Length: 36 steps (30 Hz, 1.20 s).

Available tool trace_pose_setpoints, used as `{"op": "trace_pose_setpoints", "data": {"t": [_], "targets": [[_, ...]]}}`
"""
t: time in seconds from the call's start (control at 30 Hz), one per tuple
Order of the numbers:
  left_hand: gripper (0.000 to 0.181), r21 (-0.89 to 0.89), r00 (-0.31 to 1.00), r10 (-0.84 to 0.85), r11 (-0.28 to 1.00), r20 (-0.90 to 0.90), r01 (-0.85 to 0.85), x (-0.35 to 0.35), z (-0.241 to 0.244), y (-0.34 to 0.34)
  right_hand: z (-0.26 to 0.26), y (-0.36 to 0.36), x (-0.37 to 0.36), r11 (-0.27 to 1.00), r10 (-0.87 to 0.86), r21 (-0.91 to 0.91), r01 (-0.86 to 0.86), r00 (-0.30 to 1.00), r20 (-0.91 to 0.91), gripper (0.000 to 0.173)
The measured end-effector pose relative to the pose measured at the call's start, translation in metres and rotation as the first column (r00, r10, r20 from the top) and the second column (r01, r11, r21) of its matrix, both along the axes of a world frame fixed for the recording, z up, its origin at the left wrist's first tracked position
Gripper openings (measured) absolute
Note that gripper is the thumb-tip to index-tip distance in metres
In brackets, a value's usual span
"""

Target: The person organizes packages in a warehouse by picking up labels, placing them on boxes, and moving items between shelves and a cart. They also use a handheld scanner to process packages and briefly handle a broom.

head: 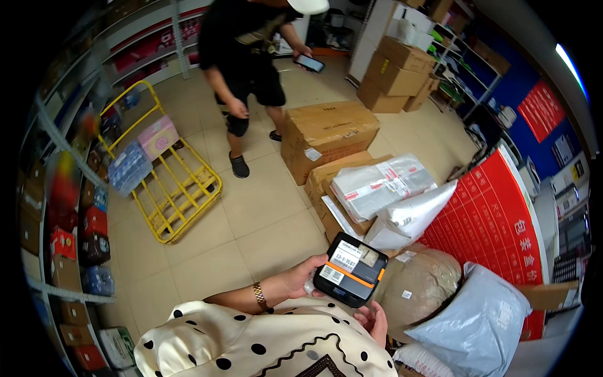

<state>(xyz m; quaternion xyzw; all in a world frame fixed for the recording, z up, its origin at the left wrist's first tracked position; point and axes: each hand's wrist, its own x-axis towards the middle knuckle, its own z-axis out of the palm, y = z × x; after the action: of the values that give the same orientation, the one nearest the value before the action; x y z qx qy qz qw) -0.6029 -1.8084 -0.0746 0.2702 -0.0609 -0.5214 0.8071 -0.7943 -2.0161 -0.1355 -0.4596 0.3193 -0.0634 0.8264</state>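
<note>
My left hand point(301, 276), with a gold bracelet on the wrist, grips a portable label printer point(351, 269) by its left side. The printer is black and grey with an orange strip, and a printed label point(345, 256) shows on its top. My right hand point(375, 320) is just below the printer's lower right corner, fingers loosely curled, with nothing seen in it. A large taped brown bundle point(417, 290) lies right of the printer, with a grey-blue plastic mailer point(476, 320) beside it.
Beyond the printer are a white mailer point(407, 217), a wrapped parcel point(381, 184) and a large carton point(330, 134). A person point(249, 61) stands ahead holding a phone point(309, 63). A yellow platform cart point(181, 202) carries two packs. Shelving point(70, 294) lines the left; a red sign point(494, 226) stands right.
</note>
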Motion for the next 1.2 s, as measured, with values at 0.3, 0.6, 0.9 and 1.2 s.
{"op": "trace_pose_setpoints", "data": {"t": [0.3, 0.6, 0.9, 1.2], "targets": [[0.044, 0.156, 0.996, 0.077, 0.984, 0.049, -0.083, 0.016, 0.008, -0.004, 0.011, 0.011, 0.0, 0.999, 0.016, 0.05, -0.019, 0.998, 0.066, 0.036], [0.049, 0.197, 0.99, 0.01, 0.98, 0.144, -0.039, 0.01, 0.014, -0.012, 0.021, 0.008, -0.009, 0.994, 0.042, -0.1, -0.041, 0.999, 0.007, 0.035], [0.058, 0.242, 0.896, -0.074, 0.969, 0.437, -0.038, -0.004, -0.001, -0.019, 0.086, -0.014, 0.028, 0.925, 0.114, -0.381, -0.01, 0.961, 0.251, 0.032], [0.073, 0.257, 0.943, -0.135, 0.965, 0.304, 0.055, -0.022, 0.012, -0.045, 0.148, -0.024, 0.053, 0.322, 0.463, -0.933, 0.162, 0.832, 0.305, 0.031]]}}
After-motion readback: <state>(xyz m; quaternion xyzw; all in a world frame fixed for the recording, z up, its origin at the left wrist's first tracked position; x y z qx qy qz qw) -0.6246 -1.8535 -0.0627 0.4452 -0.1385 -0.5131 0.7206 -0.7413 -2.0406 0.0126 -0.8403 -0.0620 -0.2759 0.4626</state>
